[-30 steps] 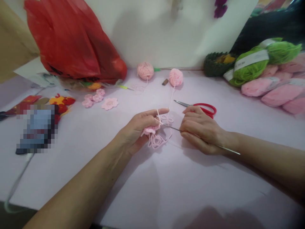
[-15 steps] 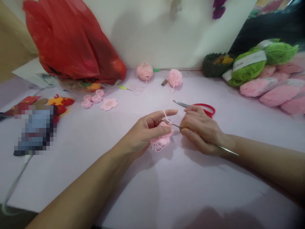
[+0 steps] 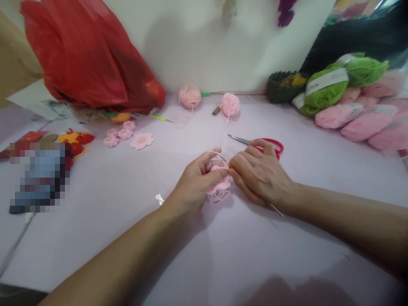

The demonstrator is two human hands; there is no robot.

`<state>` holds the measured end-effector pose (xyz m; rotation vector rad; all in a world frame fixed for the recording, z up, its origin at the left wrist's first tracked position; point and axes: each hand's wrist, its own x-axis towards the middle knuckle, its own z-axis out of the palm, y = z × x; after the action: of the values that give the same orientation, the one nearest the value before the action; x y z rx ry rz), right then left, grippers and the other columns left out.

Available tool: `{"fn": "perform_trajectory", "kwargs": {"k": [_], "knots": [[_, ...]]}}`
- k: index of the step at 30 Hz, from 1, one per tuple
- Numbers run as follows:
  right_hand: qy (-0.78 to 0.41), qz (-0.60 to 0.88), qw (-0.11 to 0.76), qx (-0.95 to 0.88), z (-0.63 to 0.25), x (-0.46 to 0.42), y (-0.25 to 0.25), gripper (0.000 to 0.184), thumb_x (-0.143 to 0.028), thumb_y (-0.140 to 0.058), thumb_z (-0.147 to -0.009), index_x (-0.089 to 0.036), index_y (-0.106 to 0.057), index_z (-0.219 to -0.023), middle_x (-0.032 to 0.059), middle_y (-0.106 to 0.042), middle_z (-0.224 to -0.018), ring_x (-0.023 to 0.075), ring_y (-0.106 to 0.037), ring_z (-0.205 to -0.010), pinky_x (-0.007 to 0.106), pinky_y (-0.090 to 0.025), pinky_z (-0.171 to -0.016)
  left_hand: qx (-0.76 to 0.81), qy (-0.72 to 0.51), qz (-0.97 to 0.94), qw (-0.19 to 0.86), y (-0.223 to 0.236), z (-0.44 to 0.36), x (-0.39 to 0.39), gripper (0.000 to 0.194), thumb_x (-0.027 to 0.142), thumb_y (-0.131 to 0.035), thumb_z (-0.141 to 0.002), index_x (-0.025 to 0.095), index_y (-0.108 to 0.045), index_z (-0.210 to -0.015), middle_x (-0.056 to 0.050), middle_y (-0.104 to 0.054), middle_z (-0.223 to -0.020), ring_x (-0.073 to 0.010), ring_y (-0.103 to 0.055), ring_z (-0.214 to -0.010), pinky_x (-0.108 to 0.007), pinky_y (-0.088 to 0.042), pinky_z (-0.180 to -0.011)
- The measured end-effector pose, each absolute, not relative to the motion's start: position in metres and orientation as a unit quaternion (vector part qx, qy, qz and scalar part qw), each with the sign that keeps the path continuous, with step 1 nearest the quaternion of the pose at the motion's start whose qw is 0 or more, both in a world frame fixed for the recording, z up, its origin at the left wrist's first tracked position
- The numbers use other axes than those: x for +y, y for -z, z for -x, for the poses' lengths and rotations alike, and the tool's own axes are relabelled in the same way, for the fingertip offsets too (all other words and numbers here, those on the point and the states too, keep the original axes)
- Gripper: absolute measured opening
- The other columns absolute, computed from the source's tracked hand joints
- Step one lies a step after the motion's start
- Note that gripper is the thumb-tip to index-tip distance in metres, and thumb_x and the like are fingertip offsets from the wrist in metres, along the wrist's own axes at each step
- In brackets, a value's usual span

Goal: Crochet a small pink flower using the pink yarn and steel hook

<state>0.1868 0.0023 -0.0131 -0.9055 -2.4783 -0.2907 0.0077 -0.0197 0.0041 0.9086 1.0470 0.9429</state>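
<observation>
My left hand (image 3: pixel 199 178) pinches a small pink crochet piece (image 3: pixel 220 187), with loose loops of yarn hanging from its lower edge. Over the raised left index finger runs a strand of pink yarn, which leads back to a pink yarn ball (image 3: pixel 230 104). My right hand (image 3: pixel 258 174) is closed round a thin metal crochet hook (image 3: pixel 276 210), whose rear end sticks out below the palm. The hook's front end lies at the top of the crochet piece, and the fingertips of both hands almost meet there. Red-handled scissors (image 3: pixel 270 146) lie just behind my right hand.
Pink crochet flowers (image 3: pixel 142 141) lie left of centre, near a red plastic bag (image 3: pixel 92 63). A second ball of yarn (image 3: pixel 190 97) sits at the back. Green skeins (image 3: pixel 328 87) and pink skeins (image 3: pixel 366 123) are piled at right, beside a dark basket (image 3: pixel 283 87).
My right hand has moved left, close against the left fingertips, and the hook's rear end has swung downward. The left index finger has bent in. The whole view has shifted slightly.
</observation>
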Motion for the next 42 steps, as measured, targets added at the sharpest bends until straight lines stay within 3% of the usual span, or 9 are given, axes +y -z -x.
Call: {"fn": "perform_trajectory", "kwargs": {"k": [4, 17, 23, 26, 32, 38, 42], "knots": [[0.087, 0.294, 0.287, -0.908, -0.191, 0.006, 0.013, 0.026, -0.022, -0.039, -0.101, -0.017, -0.057, -0.082, 0.0007, -0.06, -0.07, 0.018, -0.051, -0.069, 0.045, -0.035, -0.095, 0.428, -0.381, -0.32, 0.754, -0.012, 0.002, -0.014, 0.06, 0.013, -0.073, -0.076, 0.019, -0.058, -0.133, 0.0, -0.063, -0.085, -0.0105, -0.058, -0.073, -0.025, -0.045, -0.07], [0.022, 0.188, 0.318, -0.929, -0.202, 0.014, 0.006, 0.016, -0.018, -0.043, -0.097, -0.017, -0.053, -0.085, 0.0036, -0.058, -0.072, 0.0167, -0.048, -0.069, 0.048, -0.038, -0.094, 0.41, -0.423, -0.291, 0.754, -0.024, 0.024, -0.005, 0.051, 0.009, -0.062, -0.069, 0.006, -0.067, -0.12, 0.001, -0.052, -0.059, -0.009, -0.044, -0.055, -0.022, -0.041, -0.056], [-0.115, 0.15, 0.336, -0.923, -0.203, 0.014, 0.006, 0.014, -0.018, -0.041, -0.098, -0.019, -0.049, -0.087, 0.0009, -0.053, -0.074, 0.0144, -0.047, -0.07, 0.042, -0.041, -0.093, 0.424, -0.411, -0.308, 0.746, -0.021, 0.022, -0.005, 0.046, 0.011, -0.062, -0.067, 0.009, -0.072, -0.112, 0.002, -0.047, -0.06, -0.0085, -0.041, -0.055, -0.022, -0.038, -0.055], [-0.126, 0.168, 0.354, -0.911, -0.201, 0.012, 0.008, 0.015, -0.017, -0.04, -0.099, -0.019, -0.05, -0.089, -0.0001, -0.054, -0.075, 0.0135, -0.048, -0.07, 0.042, -0.039, -0.096, 0.436, -0.383, -0.362, 0.729, -0.018, 0.017, -0.008, 0.043, 0.012, -0.064, -0.072, 0.014, -0.073, -0.114, 0.002, -0.049, -0.064, -0.0081, -0.042, -0.058, -0.022, -0.035, -0.057], [-0.079, 0.225, 0.335, -0.912, -0.199, 0.01, 0.01, 0.022, -0.017, -0.035, -0.1, -0.018, -0.05, -0.085, 0.0009, -0.054, -0.074, 0.0141, -0.047, -0.069, 0.043, -0.038, -0.093, 0.444, -0.358, -0.488, 0.66, -0.01, 0.01, -0.013, 0.054, 0.015, -0.064, -0.078, 0.025, -0.063, -0.132, 0.004, -0.049, -0.074, -0.0077, -0.043, -0.063, -0.023, -0.034, -0.06], [0.004, 0.273, 0.288, -0.918, -0.194, 0.008, 0.013, 0.026, -0.019, -0.036, -0.1, -0.016, -0.055, -0.083, 0.0017, -0.056, -0.072, 0.0163, -0.049, -0.069, 0.045, -0.036, -0.094, 0.514, -0.356, -0.591, 0.509, -0.007, -0.001, -0.02, 0.068, 0.016, -0.062, -0.082, 0.024, -0.046, -0.147, 0.005, -0.055, -0.08, -0.0089, -0.05, -0.065, -0.026, -0.041, -0.065], [0.088, 0.327, 0.244, -0.909, -0.189, 0.006, 0.017, 0.029, -0.022, -0.037, -0.101, -0.015, -0.059, -0.083, 0.0026, -0.059, -0.073, 0.0187, -0.051, -0.07, 0.047, -0.035, -0.095, 0.513, -0.387, -0.541, 0.543, -0.001, -0.008, -0.022, 0.071, 0.022, -0.066, -0.084, 0.024, -0.039, -0.15, 0.005, -0.052, -0.076, -0.0094, -0.05, -0.067, -0.025, -0.042, -0.066]]}}
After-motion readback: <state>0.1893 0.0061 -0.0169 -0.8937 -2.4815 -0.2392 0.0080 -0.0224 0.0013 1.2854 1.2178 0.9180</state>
